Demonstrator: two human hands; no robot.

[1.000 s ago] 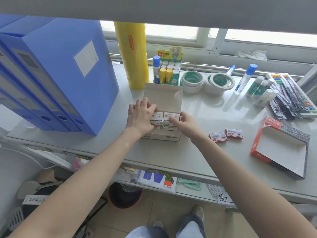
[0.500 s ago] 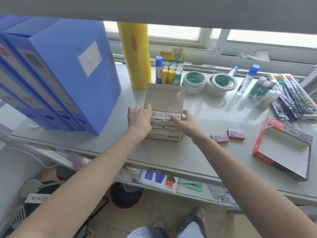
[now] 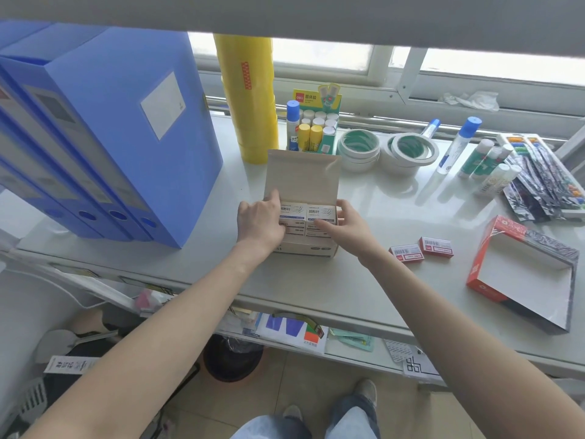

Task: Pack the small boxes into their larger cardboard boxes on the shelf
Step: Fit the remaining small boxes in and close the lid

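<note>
A tan cardboard box (image 3: pixel 302 175) stands in the middle of the grey shelf (image 3: pixel 316 280) with its lid tipped up and back. Small white boxes (image 3: pixel 320 212) with blue print fill it in rows. My left hand (image 3: pixel 258 221) grips the left end of the rows, fingers curled over the left small box and thumb up by the lid's edge. From the right, my right hand (image 3: pixel 343 226) lays its fingers across the front small box, thumb at the carton's right wall. Two small red boxes (image 3: pixel 406 253) lie loose to the right. Beyond them is an open, empty red box (image 3: pixel 478 267).
Blue file boxes (image 3: pixel 126 137) stand close on the left and a yellow tape stack (image 3: pixel 247 99) behind. Glue sticks (image 3: pixel 316 128), tape rolls (image 3: pixel 408 150), glue bottles (image 3: pixel 456 144) and a pen tray (image 3: pixel 544 179) line the back and right. An upper shelf edge (image 3: pixel 316 14) hangs overhead.
My left hand slid from on top of the small boxes to their left end. My right fingers reached further across the front row. The carton stayed in place.
</note>
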